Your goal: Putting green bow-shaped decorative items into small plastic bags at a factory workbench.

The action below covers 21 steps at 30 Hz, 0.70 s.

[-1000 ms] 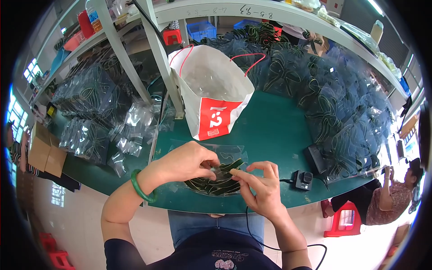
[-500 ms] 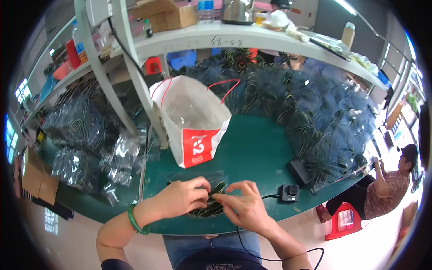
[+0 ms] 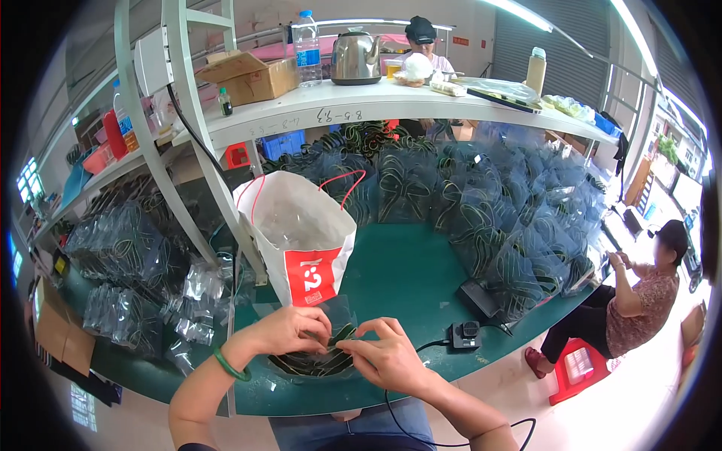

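Observation:
A dark green fabric piece with pale gold edging point(image 3: 312, 368), perhaps a bow, lies on the green table top close to its front edge. Clear plastic film shows around it. My left hand point(image 3: 297, 332), with a green bangle at the wrist, has its fingers curled onto the upper left of the piece. My right hand point(image 3: 387, 356) pinches its upper right edge between thumb and forefinger. The two hands are almost touching. Just beyond them stands a white and red paper bag point(image 3: 301, 233) with red handles, its top open and clear plastic inside.
Many similar dark green pieces in clear bags point(image 3: 519, 203) cover the table's right and far side. More clear packets point(image 3: 124, 255) lie left of a white shelf post point(image 3: 218, 135). A small black device point(image 3: 465, 336) with a cable sits right. A seated person point(image 3: 647, 301) is farther right.
The view has tilted upward, showing more of the shelf and a person behind it. Both hands stay on the green piece, with slight finger shifts.

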Tool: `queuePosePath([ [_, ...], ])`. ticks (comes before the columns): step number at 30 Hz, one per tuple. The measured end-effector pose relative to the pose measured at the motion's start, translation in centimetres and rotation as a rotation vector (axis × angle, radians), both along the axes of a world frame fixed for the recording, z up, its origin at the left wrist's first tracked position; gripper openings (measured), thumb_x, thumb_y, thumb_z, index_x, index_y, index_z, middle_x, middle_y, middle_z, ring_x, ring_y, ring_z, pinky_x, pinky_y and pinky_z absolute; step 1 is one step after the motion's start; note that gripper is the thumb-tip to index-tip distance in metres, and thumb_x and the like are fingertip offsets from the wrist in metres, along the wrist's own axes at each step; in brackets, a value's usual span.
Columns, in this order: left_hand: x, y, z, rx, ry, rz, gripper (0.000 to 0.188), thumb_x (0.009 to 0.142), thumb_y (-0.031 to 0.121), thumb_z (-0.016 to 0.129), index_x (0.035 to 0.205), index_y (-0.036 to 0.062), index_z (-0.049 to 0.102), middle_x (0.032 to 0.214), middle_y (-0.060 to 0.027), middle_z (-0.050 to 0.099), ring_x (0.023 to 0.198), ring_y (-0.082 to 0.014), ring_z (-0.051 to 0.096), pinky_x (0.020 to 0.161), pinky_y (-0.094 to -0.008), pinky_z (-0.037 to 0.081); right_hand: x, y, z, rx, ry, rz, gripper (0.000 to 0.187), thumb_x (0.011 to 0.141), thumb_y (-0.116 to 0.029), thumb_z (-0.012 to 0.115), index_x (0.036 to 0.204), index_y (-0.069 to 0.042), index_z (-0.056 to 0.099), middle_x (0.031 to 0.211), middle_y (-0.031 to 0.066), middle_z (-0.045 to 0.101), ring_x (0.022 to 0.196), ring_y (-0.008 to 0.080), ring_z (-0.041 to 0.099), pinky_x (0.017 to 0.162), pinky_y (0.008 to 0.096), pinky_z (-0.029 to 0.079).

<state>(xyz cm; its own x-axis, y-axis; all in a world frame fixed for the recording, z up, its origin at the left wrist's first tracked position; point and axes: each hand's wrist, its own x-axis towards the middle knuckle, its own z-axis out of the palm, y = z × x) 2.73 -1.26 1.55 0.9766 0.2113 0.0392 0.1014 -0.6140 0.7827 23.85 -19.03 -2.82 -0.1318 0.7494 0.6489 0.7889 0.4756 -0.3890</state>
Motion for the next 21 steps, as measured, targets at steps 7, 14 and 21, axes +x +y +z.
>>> queuePosePath([
  [7, -0.3, -2.9, 0.2, 0.422, -0.066, 0.132, 0.021, 0.092, 0.022, 0.085, 0.099, 0.0045, 0.076, 0.114, -0.0035, 0.074, 0.087, -0.0235, 0.076, 0.077, -0.0347, 0.061, 0.3, 0.1, 0.4, 0.03, -0.046, 0.015, 0.03, 0.09, -0.014, 0.078, 0.12, -0.016, 0.081, 0.086, -0.0039, 0.076, 0.108, 0.0212, 0.065, 0.1, 0.0384, 0.048],
  [14, -0.9, -4.3, -0.9, 0.015, -0.097, 0.356, 0.021, 0.092, 0.019, 0.085, 0.101, 0.0021, 0.078, 0.119, -0.0059, 0.073, 0.086, -0.0175, 0.076, 0.076, -0.0298, 0.061, -0.1, 2.7, 3.8, -0.349, -0.452, 0.126, 0.02, 0.089, -0.023, 0.082, 0.104, -0.011, 0.079, 0.084, 0.0048, 0.075, 0.096, 0.0262, 0.072, 0.077, 0.0406, 0.058],
  [21, -2.1, -3.2, -0.9, -0.087, 0.031, 0.252, 0.023, 0.093, 0.013, 0.082, 0.114, 0.0032, 0.081, 0.137, -0.0083, 0.069, 0.109, -0.0214, 0.074, 0.097, -0.0356, 0.059, -0.3, 4.4, 2.0, -0.301, -0.52, 0.169, 0.005, 0.082, -0.012, 0.074, 0.084, -0.008, 0.077, 0.081, 0.0115, 0.077, 0.086, 0.0291, 0.077, 0.066, 0.0417, 0.061],
])
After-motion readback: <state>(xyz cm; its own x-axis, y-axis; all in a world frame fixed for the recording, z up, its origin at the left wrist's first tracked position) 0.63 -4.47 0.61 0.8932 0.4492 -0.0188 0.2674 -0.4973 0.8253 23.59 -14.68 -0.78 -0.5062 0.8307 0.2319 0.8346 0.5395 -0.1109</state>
